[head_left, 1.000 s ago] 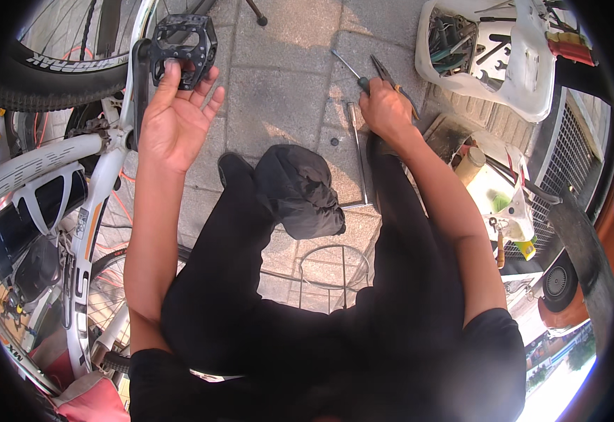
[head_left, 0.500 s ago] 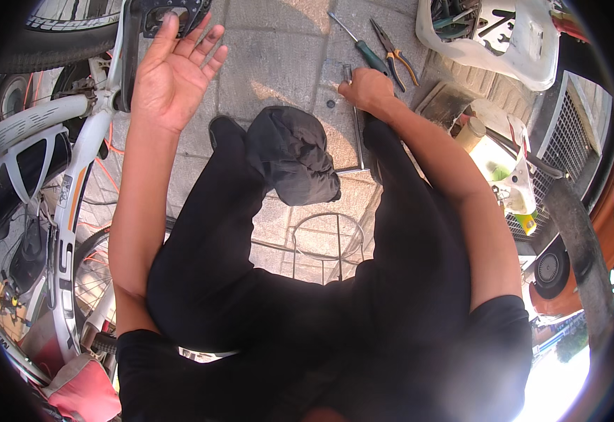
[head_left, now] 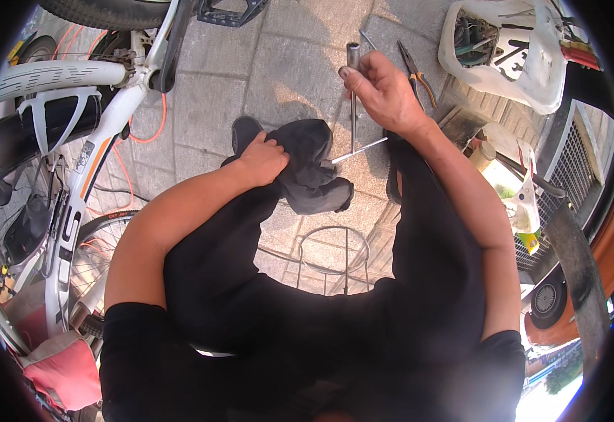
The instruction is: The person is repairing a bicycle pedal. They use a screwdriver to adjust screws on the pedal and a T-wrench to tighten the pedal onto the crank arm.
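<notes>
The T-handle wrench (head_left: 353, 119) is over the paving between the person's feet, its shaft clamped near the socket end by the right hand's (head_left: 388, 91) thumb and fingers; so slim a hold could let it twist or slip if the crossbar catches the dark cloth (head_left: 317, 193) just beside it. The left hand (head_left: 263, 160) rests at that cloth's edge, fingers curled, gripping or not I cannot tell, while a careless outward swing could knock the nearby pliers (head_left: 412, 72).
</notes>
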Available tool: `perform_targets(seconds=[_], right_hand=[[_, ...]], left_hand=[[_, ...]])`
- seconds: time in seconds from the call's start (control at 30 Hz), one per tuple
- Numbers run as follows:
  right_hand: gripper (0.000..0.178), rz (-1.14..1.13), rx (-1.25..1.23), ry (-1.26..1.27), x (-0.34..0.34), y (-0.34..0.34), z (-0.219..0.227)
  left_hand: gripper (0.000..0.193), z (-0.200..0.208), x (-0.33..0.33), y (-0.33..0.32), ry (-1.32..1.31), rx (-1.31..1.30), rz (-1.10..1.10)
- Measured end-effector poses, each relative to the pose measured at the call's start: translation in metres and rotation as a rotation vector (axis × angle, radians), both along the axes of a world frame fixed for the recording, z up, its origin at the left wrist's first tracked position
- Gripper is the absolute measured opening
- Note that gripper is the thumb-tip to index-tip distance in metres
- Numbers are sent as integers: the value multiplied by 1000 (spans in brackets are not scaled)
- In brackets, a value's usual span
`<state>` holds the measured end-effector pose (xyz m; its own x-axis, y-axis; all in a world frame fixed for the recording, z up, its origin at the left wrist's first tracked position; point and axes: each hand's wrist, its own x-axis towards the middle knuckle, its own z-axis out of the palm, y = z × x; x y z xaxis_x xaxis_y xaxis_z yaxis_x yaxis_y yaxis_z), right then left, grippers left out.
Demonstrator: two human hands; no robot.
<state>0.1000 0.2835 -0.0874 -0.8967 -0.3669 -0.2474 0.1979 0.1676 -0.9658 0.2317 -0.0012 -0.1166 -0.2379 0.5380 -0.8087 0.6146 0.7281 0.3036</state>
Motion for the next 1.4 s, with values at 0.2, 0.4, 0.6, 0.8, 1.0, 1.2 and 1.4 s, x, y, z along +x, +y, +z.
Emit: perform_targets(seconds=[0.2, 0.4, 0.6, 0.8, 1.0, 1.2, 1.4], right_hand=[[33, -225, -263, 55, -45, -10, 62], [30, 116, 255, 505, 3, -19, 56], [21, 249, 302, 770, 38, -40, 47], [18, 446, 392, 621, 33, -42, 49], [27, 459, 640, 741, -9, 27, 80], [43, 394, 616, 912, -22, 77, 84], [42, 381, 611, 978, -14, 78, 72]], left_hand=[[21, 5, -32, -24, -285, 638, 1054], [40, 91, -72, -36, -846, 1129, 1662], [37, 109, -59, -7, -461, 904, 1676], [29, 108, -51, -1, -237, 787, 1596], [32, 104, -57, -51, -141, 996, 1737], [30, 101, -48, -76, -304, 1107, 1920], [31, 94, -50, -86, -473, 1076, 1954]])
